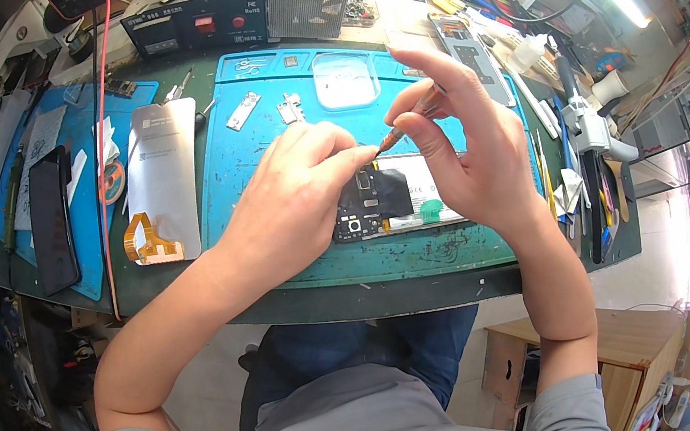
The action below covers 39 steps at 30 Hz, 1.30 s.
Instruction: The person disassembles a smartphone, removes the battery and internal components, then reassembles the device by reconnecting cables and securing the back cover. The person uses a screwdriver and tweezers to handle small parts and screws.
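An opened smartphone lies sideways on the blue repair mat, showing its dark circuit board and camera end [354,225], a black film [395,193] and a white battery [416,170]. My right hand [474,137] pinches a slim copper-coloured screwdriver [395,138], tilted with its dark tip down at the phone's upper edge. My left hand [295,192] lies over the phone's left end, fingers drawn together and pointing at that tip. Whatever sits between the left fingertips is hidden. A green lump [431,210] rests on the battery's lower edge.
Small metal parts [289,109] and a clear plastic box [345,80] sit on the mat [298,265] behind my hands. Left are a silver panel [162,169] with an orange flex cable [148,241] and a black phone [55,220]. A black power unit [196,27] stands behind; tools crowd the right.
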Available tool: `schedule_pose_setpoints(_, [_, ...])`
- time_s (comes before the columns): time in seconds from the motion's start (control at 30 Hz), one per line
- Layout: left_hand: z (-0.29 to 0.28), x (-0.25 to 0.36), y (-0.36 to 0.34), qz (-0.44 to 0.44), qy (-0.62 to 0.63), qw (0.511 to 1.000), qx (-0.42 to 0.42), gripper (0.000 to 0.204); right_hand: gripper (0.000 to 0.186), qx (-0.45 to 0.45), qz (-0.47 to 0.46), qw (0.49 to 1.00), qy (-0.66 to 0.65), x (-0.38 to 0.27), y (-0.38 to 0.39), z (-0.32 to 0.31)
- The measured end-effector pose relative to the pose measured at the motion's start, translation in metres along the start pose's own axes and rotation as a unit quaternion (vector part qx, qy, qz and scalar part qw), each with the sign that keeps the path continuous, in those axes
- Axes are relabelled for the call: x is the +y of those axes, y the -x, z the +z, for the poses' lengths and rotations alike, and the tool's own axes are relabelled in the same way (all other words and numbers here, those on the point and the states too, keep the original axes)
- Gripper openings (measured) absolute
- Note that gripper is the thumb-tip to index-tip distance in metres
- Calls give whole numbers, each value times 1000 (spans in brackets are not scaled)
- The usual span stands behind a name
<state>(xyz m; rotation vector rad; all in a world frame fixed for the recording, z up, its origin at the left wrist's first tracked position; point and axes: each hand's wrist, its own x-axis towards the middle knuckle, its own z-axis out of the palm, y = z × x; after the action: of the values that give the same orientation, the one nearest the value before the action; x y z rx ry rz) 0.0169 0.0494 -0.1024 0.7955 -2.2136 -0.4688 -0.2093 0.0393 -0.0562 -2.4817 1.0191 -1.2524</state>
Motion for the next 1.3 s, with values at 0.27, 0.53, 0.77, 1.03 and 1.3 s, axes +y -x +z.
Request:
schedule_pose_setpoints(0.27, [-15, 1, -3, 13, -19, 998, 64, 29, 46, -5, 8, 996, -88, -11, 2, 5])
schedule_pose_setpoints(0.53, [-18, 6, -2, 18, -36, 997, 61, 20, 49, -24, -26, 996, -82, -17, 1, 9])
schedule_pose_setpoints(0.77, [-19, 5, -1, -5, -52, 996, 76, 20, 51, 5, -50, 997, -60, -17, 0, 17])
schedule_pose_setpoints(1.03, [-17, 5, 0, -25, -68, 994, 80, 20, 50, 10, -37, 998, -47, -15, -3, 20])
schedule_pose_setpoints(1.3, [-15, 1, 2, -26, -105, 991, 78, 11, 54, -64, -41, 995, -61, -15, -8, 16])
